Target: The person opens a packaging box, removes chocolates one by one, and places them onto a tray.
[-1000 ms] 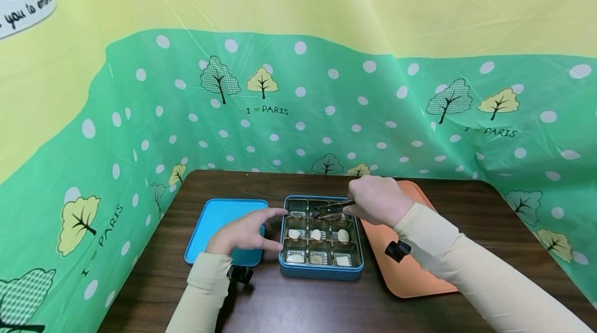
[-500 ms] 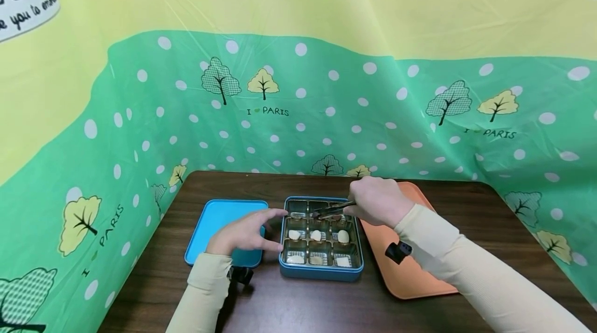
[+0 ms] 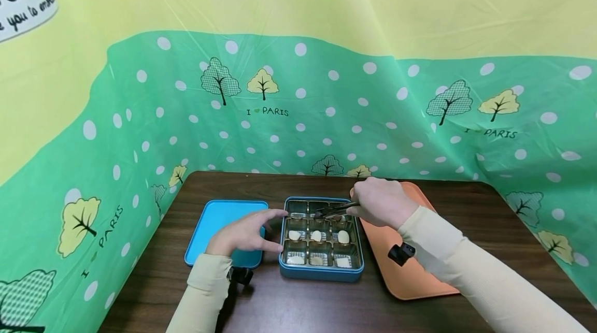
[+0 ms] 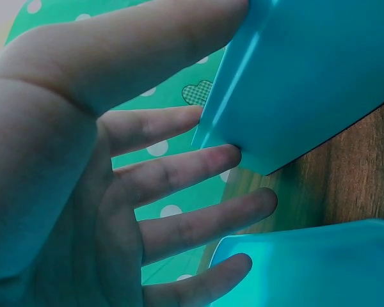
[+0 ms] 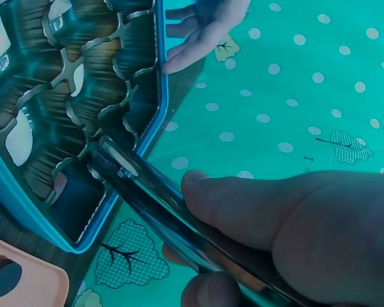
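A blue box (image 3: pixel 322 274) holds a dark, shiny insert divided into several compartments. Pale pieces, among them a rounded one (image 3: pixel 343 237), lie in the middle and front rows. My left hand (image 3: pixel 244 232) is spread along the box's left side, thumb and fingertips at its wall. Over the back row, my right hand (image 3: pixel 380 201) grips dark metal tongs (image 3: pixel 338 211). In the right wrist view, the tongs (image 5: pixel 163 201) reach down to a divider between back compartments, their tips close together; I cannot tell whether they hold anything.
A blue lid (image 3: pixel 224 219) lies left of the box, partly under my left hand. To the right is an orange tray (image 3: pixel 406 276), with a dark round piece (image 5: pixel 3 276) on it in the right wrist view. A patterned cloth (image 3: pixel 298 151) hangs behind the table.
My right hand has shifted slightly to the right over the last half second, and the tongs have come along with it. My left hand stays at the box's side.
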Available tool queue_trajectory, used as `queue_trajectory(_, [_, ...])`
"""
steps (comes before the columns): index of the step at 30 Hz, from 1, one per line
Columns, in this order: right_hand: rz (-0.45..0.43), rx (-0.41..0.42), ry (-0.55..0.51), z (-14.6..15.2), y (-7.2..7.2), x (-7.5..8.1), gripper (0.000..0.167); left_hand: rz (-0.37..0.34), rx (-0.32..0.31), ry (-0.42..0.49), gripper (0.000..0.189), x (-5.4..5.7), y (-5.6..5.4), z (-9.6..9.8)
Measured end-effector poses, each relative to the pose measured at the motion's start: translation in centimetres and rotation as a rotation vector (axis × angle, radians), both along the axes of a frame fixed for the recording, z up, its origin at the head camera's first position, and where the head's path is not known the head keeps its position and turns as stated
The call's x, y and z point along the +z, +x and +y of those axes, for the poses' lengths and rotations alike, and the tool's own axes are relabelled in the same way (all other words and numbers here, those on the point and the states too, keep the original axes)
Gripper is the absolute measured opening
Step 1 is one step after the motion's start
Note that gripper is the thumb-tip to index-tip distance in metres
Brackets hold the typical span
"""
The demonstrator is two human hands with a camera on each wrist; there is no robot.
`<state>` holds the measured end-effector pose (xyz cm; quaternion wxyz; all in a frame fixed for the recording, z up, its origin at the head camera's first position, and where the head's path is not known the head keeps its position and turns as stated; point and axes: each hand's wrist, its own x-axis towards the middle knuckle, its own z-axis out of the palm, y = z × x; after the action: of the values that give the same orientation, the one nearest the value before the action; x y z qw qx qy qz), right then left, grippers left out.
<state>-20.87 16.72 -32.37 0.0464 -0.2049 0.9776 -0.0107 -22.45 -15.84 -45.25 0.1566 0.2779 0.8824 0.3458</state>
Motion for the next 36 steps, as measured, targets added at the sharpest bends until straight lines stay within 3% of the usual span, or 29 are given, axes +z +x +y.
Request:
queue_trajectory(17, [0.018, 0.026, -0.073, 1.8, 0.8, 0.1, 0.049, 0.003, 0.011, -0.008, 0.085, -0.1, 0.2, 0.1])
queue_trajectory(36, [0.065, 0.063, -0.138, 3.1, 2.3, 2.0, 0.043, 0.003, -0.002, 0.003, 0.085, 0.0, 0.1, 0.0])
